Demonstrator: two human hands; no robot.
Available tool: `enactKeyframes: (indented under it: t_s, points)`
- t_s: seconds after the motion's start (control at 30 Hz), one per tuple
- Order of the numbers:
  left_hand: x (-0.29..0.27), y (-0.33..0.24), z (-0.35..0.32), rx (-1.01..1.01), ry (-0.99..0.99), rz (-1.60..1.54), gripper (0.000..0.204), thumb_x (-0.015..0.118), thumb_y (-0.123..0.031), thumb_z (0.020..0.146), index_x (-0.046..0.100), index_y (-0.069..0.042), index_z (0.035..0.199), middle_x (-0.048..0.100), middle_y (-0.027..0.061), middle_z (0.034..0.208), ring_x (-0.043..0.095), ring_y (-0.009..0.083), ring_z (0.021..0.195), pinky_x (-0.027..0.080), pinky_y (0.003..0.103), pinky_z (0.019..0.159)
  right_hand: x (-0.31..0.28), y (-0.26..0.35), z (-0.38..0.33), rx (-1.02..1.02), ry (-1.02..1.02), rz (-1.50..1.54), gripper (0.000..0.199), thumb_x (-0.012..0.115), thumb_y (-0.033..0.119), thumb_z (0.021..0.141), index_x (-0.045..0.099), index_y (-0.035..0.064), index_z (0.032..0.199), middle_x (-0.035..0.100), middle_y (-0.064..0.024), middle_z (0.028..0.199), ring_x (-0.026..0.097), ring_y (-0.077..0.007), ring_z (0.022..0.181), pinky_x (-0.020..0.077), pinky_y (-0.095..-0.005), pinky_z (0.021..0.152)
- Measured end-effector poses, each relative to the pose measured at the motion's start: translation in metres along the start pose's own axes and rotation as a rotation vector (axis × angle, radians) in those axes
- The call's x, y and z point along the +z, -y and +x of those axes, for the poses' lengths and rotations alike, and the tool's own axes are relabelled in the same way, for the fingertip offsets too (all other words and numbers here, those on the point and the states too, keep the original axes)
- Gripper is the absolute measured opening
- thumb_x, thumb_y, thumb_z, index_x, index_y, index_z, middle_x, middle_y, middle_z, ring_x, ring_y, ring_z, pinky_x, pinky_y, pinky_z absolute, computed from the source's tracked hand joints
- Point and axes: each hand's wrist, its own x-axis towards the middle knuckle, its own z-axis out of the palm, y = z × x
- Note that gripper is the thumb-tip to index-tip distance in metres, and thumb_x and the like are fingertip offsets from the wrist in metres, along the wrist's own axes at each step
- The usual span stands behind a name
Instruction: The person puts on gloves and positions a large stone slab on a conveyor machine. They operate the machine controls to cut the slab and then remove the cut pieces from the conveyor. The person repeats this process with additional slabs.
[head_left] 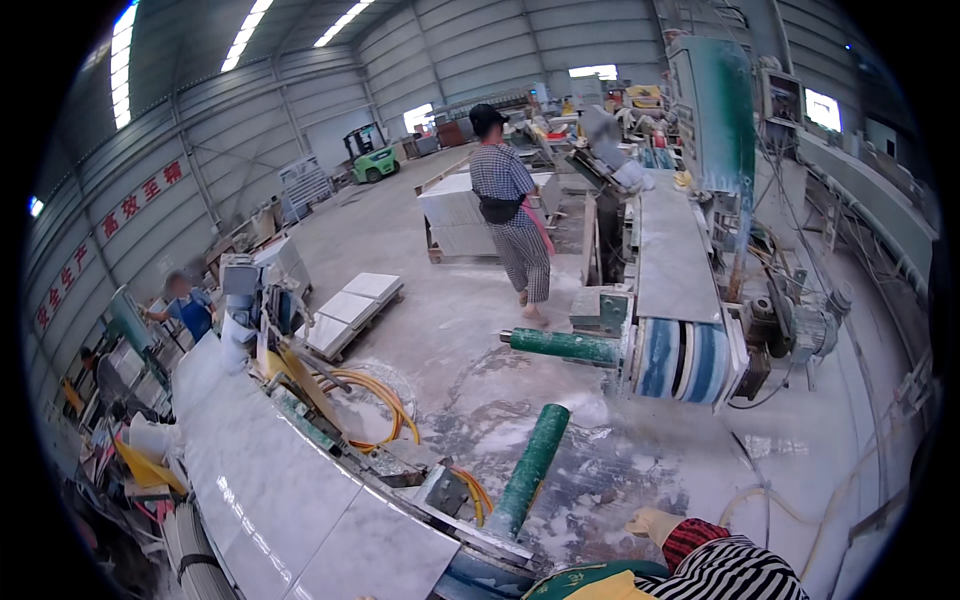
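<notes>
Right hand (655,522): hanging near green metal cylinder (536,465), grip unclear; left hand: not showing. Glossy grey-white rectangular stone slab (375,548): could be tipping off, if curved blue belt (482,580) is advancing.

Red characters (143,198), two groups of four, 9 to 10 o'clock, legible, running up the grey wall (240,150). Yellow marks (566,579) on green cloth (600,578) near 6 o'clock, cut by the lower edge, can't read. No other text legible.
</notes>
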Motion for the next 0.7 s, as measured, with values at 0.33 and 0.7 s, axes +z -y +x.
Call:
enactKeyframes:
  t_s: [0.33, 0.7]
  points:
    - [-0.009, -0.004, -0.001, -0.045, 0.093, -0.004, 0.100, 0.071, -0.025, 0.074, 0.024, -0.002, 0.160, 0.026, 0.0244, 0.164, 0.020, 0.0447, 0.152, 0.017, 0.053, 0.126, 0.021, -0.009, -0.006, -0.055, -0.103, 0.094, 0.039, 0.057, 0.044, 0.085, 0.079, 0.0129, 0.091, 0.073, -0.0136, 0.078, 0.068, -0.0310, 0.070, 0.0513, -0.0457, 0.067]
    - [-0.019, -0.010, 0.000, -0.050, 0.110, -0.025, 0.101, 0.073, -0.025, 0.076, 0.023, -0.003, 0.161, 0.029, 0.0242, 0.163, 0.023, 0.0421, 0.152, 0.017, 0.050, 0.126, 0.004, 0.005, -0.037, -0.118, -0.117, 0.217, 0.036, 0.056, 0.042, 0.085, 0.077, 0.0128, 0.079, 0.069, -0.0079, 0.066, 0.063, -0.0266, 0.061, 0.0487, -0.0425, 0.062]
